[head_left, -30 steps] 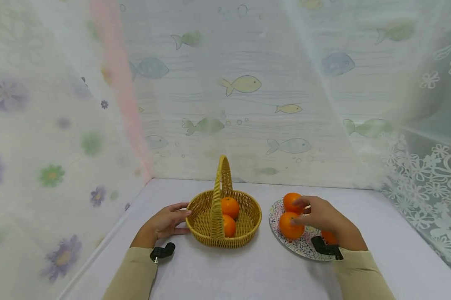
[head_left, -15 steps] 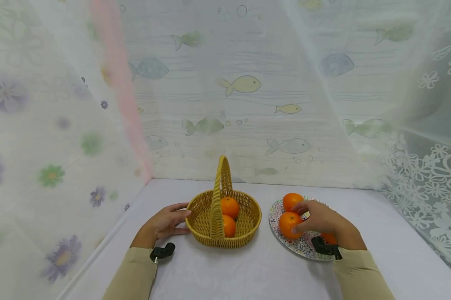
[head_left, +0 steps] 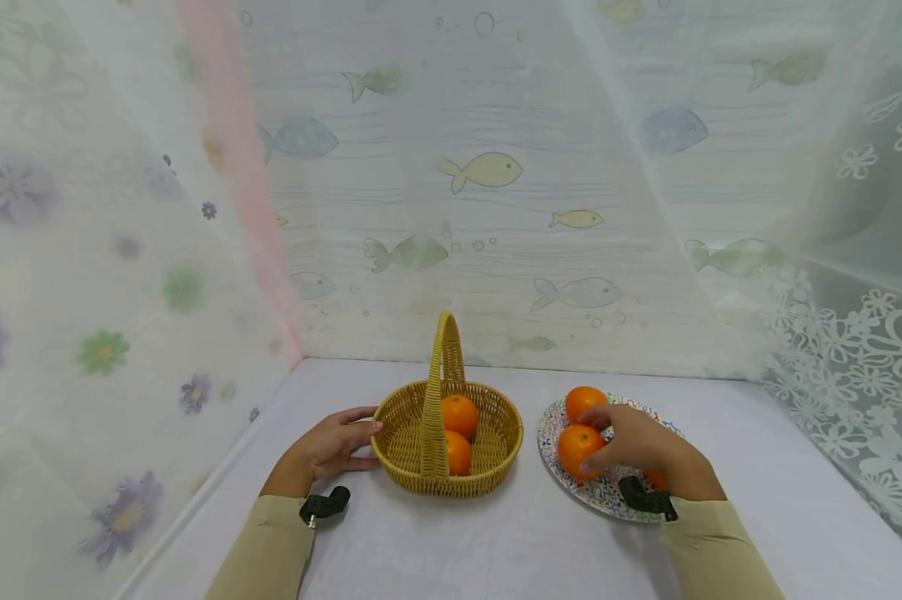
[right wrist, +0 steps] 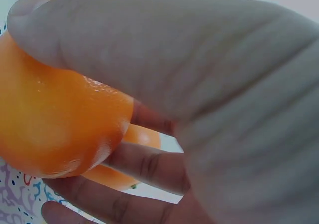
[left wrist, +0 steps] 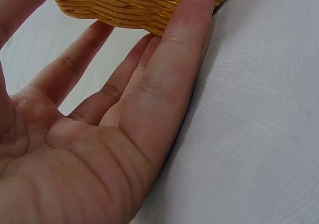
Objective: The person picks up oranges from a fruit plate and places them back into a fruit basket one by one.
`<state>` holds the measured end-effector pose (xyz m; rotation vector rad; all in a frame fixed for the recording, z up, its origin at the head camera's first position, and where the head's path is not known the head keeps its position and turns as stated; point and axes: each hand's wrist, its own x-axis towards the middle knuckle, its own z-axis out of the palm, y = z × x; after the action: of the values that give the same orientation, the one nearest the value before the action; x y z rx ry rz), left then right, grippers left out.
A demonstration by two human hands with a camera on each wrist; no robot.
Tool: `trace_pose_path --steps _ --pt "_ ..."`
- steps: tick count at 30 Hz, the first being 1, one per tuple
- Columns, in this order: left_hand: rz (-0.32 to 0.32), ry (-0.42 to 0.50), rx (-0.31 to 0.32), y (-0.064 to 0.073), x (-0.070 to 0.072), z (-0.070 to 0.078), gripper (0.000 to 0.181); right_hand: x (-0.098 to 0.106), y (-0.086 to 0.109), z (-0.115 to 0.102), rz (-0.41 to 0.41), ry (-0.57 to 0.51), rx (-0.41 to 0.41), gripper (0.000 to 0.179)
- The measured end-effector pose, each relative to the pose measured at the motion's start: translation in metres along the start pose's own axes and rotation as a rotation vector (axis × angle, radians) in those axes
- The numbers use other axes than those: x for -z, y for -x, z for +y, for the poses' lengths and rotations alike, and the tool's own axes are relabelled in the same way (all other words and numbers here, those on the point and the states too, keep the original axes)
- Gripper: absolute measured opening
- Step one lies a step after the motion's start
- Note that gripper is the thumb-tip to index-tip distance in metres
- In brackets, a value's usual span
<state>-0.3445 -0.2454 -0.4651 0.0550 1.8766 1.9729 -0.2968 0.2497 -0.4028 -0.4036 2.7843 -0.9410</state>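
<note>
My right hand [head_left: 638, 437] grips an orange [head_left: 580, 451] at the left of a patterned plate [head_left: 597, 497], thumb on the near side and fingers behind it. The right wrist view shows the thumb and fingers round the orange [right wrist: 55, 114]. Another orange [head_left: 584, 403] lies just behind it on the plate, and a third orange [head_left: 655, 479] is mostly hidden under my right wrist. My left hand [head_left: 338, 443] touches the left side of a yellow wicker basket [head_left: 398, 475] with extended fingers. In the left wrist view, the fingertips [left wrist: 197, 10] meet the basket's outer wall.
Two oranges sit in the basket, a rear orange [head_left: 460, 415] and a front orange [head_left: 458, 452] partly behind the upright handle [head_left: 433, 400]. White cloth [head_left: 481, 550] covers the table. Printed curtains [head_left: 488, 250] hang along the back and sides.
My right hand has lowered and closed its thumb and fingers round the front orange on the plate. My left hand and the basket have not moved.
</note>
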Motion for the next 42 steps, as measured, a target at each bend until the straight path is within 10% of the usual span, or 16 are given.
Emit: trace_pose_path --steps 42 --pt "-0.01 0.016 -0.001 0.0006 0.0002 -0.0007 0.066 -0.0046 -0.009 0.0064 0.032 -0.003 0.016 0.077"
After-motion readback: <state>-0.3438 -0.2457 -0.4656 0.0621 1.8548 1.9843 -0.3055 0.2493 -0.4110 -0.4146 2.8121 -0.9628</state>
